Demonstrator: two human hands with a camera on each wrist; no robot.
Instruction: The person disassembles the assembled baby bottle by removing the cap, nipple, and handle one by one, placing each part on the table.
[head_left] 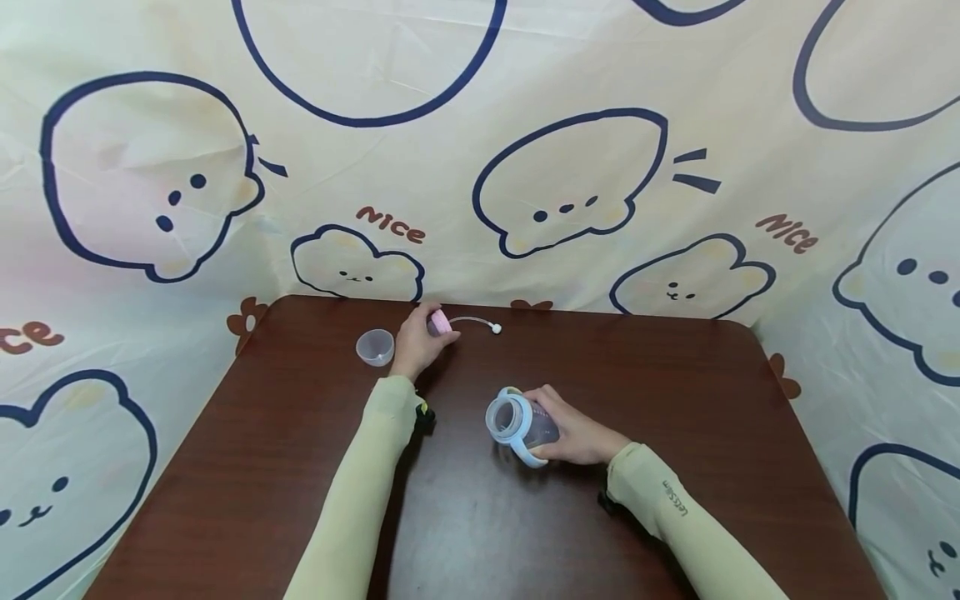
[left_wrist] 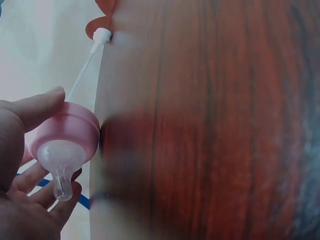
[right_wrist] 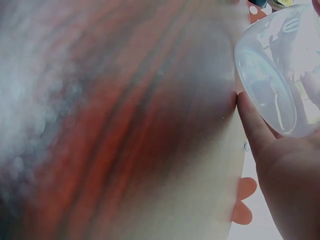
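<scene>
Toward the back of the table, my left hand point(head_left: 417, 342) holds a pink bottle collar point(head_left: 439, 322) between thumb and fingers. A clear nipple point(left_wrist: 63, 172) sticks out of the collar on the palm side. From its other side runs a thin straw point(left_wrist: 82, 75) with a white end piece point(left_wrist: 102, 35). My right hand point(head_left: 573, 433) grips a clear baby bottle point(head_left: 542, 427) round its body, nearer the front. The bottle is tilted, its uncovered mouth facing left, and a light-blue handle ring point(head_left: 528, 455) sits round its neck. In the right wrist view the bottle's base point(right_wrist: 267, 90) shows.
A clear dome-shaped cap point(head_left: 375, 348) stands on the brown table point(head_left: 285, 433), just left of my left hand. Behind the table and along its sides hangs a cream cloth point(head_left: 450, 183) printed with cartoon faces.
</scene>
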